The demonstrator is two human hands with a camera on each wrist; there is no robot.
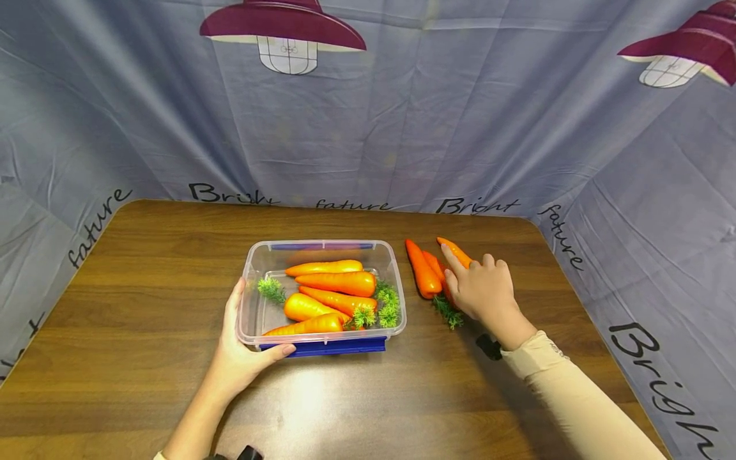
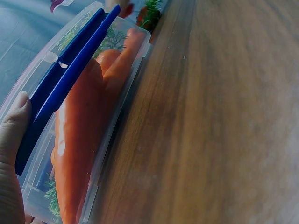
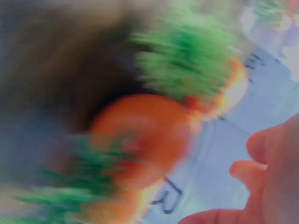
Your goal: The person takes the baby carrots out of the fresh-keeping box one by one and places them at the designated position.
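A clear plastic food container (image 1: 247,319) with blue clips holds several orange carrots (image 1: 336,281) with green tops. My left hand (image 1: 238,351) grips its near left corner, the thumb lying on the front blue clip (image 2: 51,100) and the fingers along the left wall. To the container's right lie a red-orange carrot (image 1: 422,271), a second one (image 1: 432,260) partly covered by my hand, and an orange carrot (image 1: 455,251). My right hand (image 1: 485,287) is over these loose carrots, index finger stretched along the orange one. The blurred right wrist view shows its fingers (image 3: 252,175) spread, with nothing between them.
The wooden table (image 1: 144,306) has its back edge against a grey-blue printed curtain (image 1: 379,128), which also hangs at both sides. Green leaves (image 1: 447,312) of the loose carrots lie on the wood below my right hand.
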